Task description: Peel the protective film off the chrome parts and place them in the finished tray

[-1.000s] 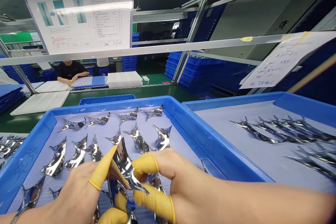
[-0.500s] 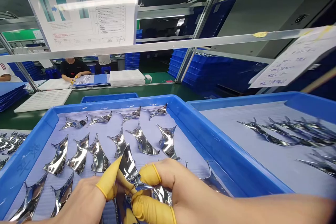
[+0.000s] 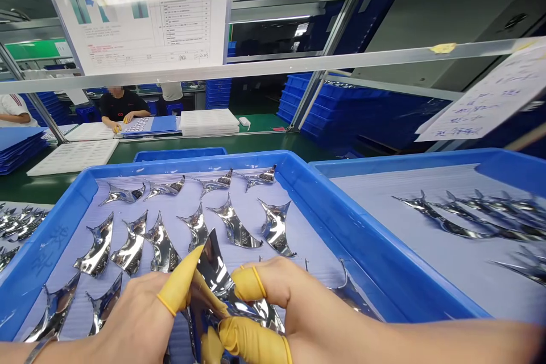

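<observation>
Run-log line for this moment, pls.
left hand: holding chrome part | right hand: holding same part | beneath: blue tray, chrome pieces laid out

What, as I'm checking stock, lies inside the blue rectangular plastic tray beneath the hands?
Shiny, curved silver pieces on a pale lavender liner; the left hand and right hand hide whatever lies beneath.

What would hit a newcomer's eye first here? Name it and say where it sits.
First, probably, the mirror-bright curved piece at bottom centre, held between the left hand and right hand, with yellow finger covers on both. Next, the similar shiny pieces laid out in the big blue tray around and beyond the hands. Then the printed sheet hanging at upper left.
</observation>
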A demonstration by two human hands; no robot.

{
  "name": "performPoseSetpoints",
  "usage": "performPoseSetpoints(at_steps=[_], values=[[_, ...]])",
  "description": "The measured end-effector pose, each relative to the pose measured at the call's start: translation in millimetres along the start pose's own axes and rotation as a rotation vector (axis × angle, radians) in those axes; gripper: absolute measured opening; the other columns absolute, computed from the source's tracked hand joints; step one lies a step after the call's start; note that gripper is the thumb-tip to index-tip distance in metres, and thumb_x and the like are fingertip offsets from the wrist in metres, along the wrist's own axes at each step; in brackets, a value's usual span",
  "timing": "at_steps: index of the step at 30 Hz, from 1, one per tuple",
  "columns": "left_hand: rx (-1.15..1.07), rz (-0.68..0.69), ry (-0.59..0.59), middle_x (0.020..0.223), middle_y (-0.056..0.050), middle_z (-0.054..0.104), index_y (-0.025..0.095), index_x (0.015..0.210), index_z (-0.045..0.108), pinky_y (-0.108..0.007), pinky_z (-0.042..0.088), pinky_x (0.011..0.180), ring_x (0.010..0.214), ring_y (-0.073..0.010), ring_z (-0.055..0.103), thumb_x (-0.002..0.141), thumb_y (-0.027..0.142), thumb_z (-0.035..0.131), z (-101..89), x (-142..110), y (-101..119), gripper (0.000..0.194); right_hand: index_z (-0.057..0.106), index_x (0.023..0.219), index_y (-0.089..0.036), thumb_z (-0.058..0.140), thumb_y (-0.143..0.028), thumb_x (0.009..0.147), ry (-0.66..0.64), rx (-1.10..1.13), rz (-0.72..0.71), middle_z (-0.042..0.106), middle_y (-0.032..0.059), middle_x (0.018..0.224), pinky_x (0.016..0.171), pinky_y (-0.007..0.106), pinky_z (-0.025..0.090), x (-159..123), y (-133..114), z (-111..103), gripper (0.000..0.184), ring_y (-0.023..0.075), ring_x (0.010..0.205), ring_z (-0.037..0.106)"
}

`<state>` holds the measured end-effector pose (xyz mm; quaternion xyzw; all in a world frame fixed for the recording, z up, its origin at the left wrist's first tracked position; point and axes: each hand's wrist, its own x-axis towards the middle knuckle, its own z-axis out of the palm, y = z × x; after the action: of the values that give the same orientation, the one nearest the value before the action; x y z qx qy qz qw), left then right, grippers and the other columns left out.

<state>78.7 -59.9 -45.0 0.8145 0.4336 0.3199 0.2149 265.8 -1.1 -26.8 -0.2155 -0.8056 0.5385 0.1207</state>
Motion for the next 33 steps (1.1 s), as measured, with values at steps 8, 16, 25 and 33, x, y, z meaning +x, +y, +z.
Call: performPoseSetpoints(at_steps=[8,16,25,33], values=[[0.025,0.016,-0.002,0.066,-0.001,0.059,0.016,0.116,0.052,-0.017,0.050,0.051,0.060,-0.0105,0.059,0.082,0.029,0.050,38.4,-2.2,-68.1,0.037,0.057,0.084,-0.006,0.053,-0.019,0.079,0.012,0.365,0.089,0.055,0.0090,0.085,0.079,0.026,0.042,3.5,-6.0,-7.3,0.015,0.0124,0.079,0.051],[0.042,-0.008,-0.125,0.060,-0.003,0.055,0.006,0.086,0.058,-0.016,0.046,0.045,0.050,-0.0062,0.053,0.089,0.033,0.042,50.5,2.3,-106.3,0.032,0.053,0.072,-0.005,0.063,-0.019,0.072,0.044,0.621,0.064,0.053,0.0030,0.068,0.062,0.015,0.042,12.3,0.8,-18.4,0.017,0.0041,0.062,0.050],[-0.259,-0.040,-0.304,0.055,0.003,0.055,0.015,0.078,0.063,-0.016,0.046,0.042,0.050,-0.0074,0.056,0.086,0.021,0.038,30.7,12.0,-73.7,0.026,0.048,0.073,-0.005,0.060,-0.021,0.076,0.014,0.703,0.053,0.054,0.0025,0.066,0.063,0.019,0.041,17.7,10.3,-20.8,0.020,0.0056,0.061,0.053],[-0.742,-0.186,-0.090,0.093,-0.005,0.056,0.027,0.130,0.032,-0.028,0.047,0.080,0.086,-0.0132,0.057,0.079,0.008,0.051,-5.1,-26.8,-4.1,0.058,0.048,0.070,-0.004,0.070,-0.035,0.064,0.081,0.760,0.169,0.053,0.0024,0.064,0.062,0.018,0.035,28.7,19.7,-15.1,0.039,0.0055,0.059,0.050]])
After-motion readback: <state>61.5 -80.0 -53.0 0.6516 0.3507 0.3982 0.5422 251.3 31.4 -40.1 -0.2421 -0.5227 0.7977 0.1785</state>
